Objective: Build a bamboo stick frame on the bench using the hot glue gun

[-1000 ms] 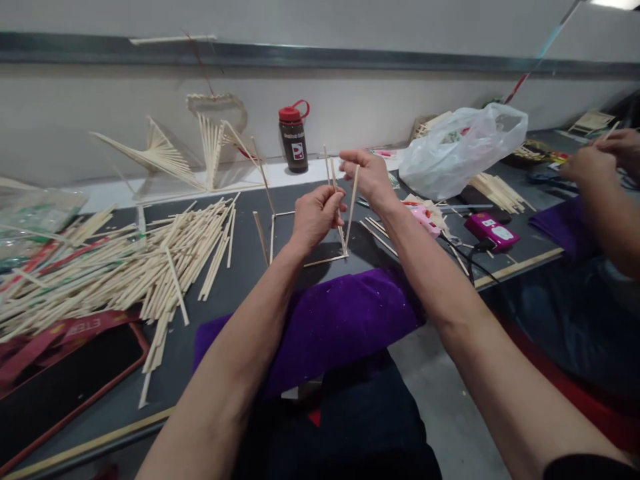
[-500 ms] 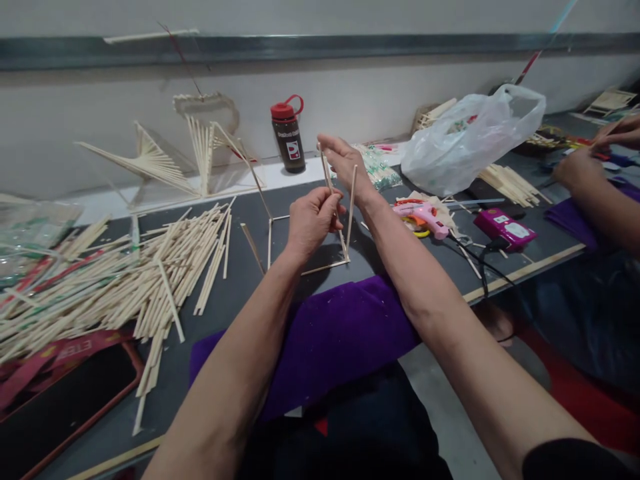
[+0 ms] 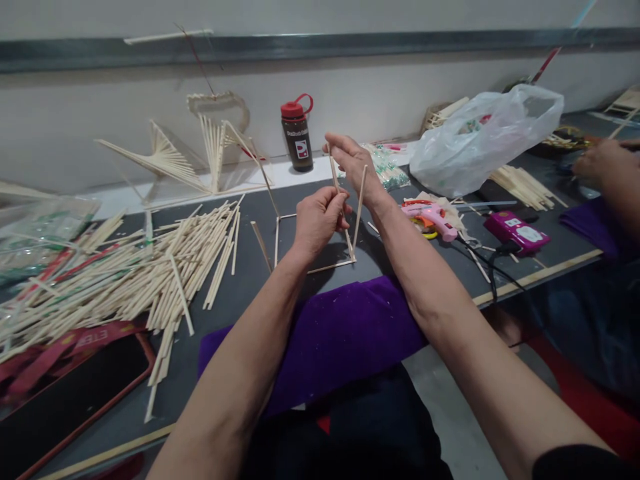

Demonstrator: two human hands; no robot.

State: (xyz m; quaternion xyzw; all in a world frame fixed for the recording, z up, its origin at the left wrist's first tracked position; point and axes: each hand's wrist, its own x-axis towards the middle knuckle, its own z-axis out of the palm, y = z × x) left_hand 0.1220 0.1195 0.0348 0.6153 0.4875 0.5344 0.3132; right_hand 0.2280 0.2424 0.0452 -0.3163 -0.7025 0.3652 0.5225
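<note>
A square frame of thin wooden sticks (image 3: pixel 331 267) lies on the dark table, with sticks rising from its corners. My left hand (image 3: pixel 323 217) has its fingers pinched round an upright stick (image 3: pixel 335 172) near the far right corner. Behind that stick, my right hand (image 3: pixel 351 161) is raised with its fingers stretched out, close to the stick's upper end. Another upright stick (image 3: pixel 360 210) leans at the near right corner, beside my right wrist. The frame's left side is in front of the red-lidded bottle (image 3: pixel 299 143).
Loose sticks (image 3: pixel 170 267) are heaped left, beyond a phone (image 3: pixel 75 387). Purple cloth (image 3: pixel 345 333) lies at the front edge. Right of my arm are a pink glue gun (image 3: pixel 433 217), a magenta box (image 3: pixel 517 233) and a plastic bag (image 3: pixel 480 140). Another person's hand (image 3: pixel 600 160) is far right.
The whole view has shifted, so the table things appear slightly farther right. My hands keep nearly the same pose at the upright stick. The other person's hands have moved.
</note>
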